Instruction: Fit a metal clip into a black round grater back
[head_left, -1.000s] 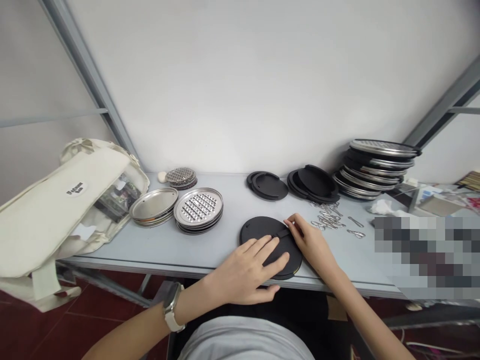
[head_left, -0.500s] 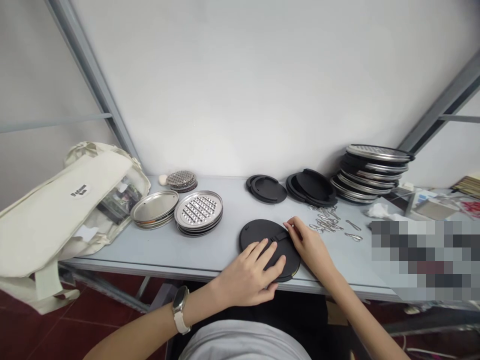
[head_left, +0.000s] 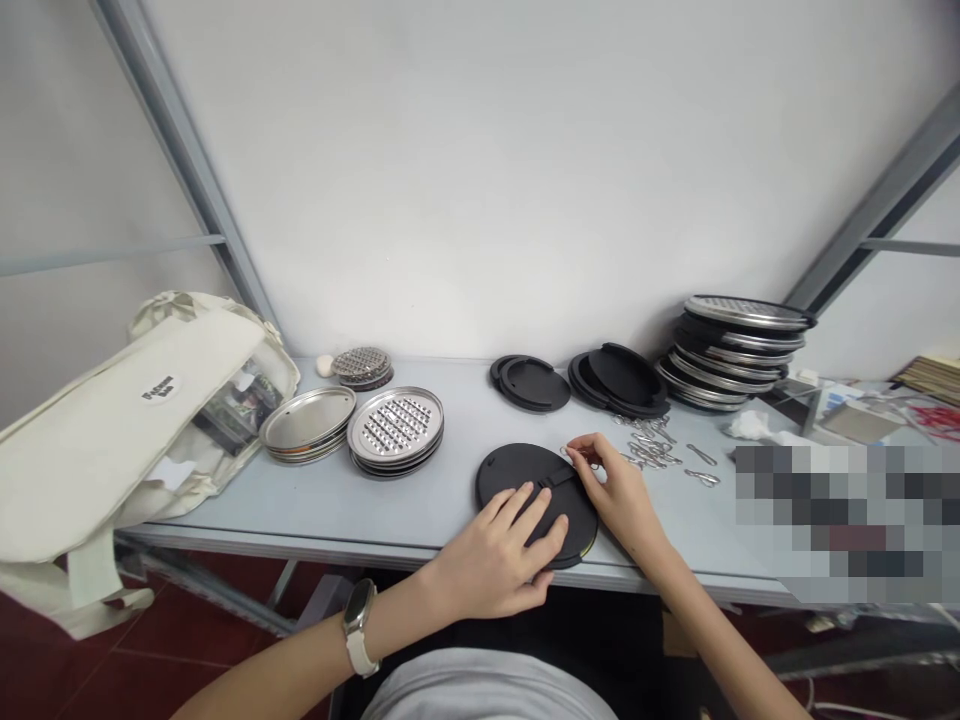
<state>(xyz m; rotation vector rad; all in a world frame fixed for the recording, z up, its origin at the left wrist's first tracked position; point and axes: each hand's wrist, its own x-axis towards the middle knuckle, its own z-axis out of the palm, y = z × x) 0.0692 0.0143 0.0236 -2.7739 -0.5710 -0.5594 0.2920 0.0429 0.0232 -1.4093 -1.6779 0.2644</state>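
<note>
A round black plate (head_left: 517, 465) with a raised strap-like slot lies near the table's front edge. Spread over its lower part, my left hand (head_left: 499, 560) rests with fingers apart. At the plate's upper right rim, my right hand (head_left: 611, 490) pinches a small metal wire clip (head_left: 564, 452), mostly hidden by the fingertips. Several loose wire clips (head_left: 651, 447) lie in a pile just beyond that hand, with two strays (head_left: 702, 477) to its right.
Left on the table (head_left: 300, 510) are stacked grater discs (head_left: 397, 425), plain metal discs (head_left: 309, 418) and smaller graters (head_left: 361, 363). Black plates (head_left: 536, 383) sit behind, beside more black plates (head_left: 630, 375). A tall stack of rimmed discs (head_left: 739, 350) stands right. A cream bag (head_left: 150, 400) is far left.
My right fingertips have shifted slightly along the plate's rim, and the loop of a wire clip now shows between them. The left hand keeps its place on the plate.
</note>
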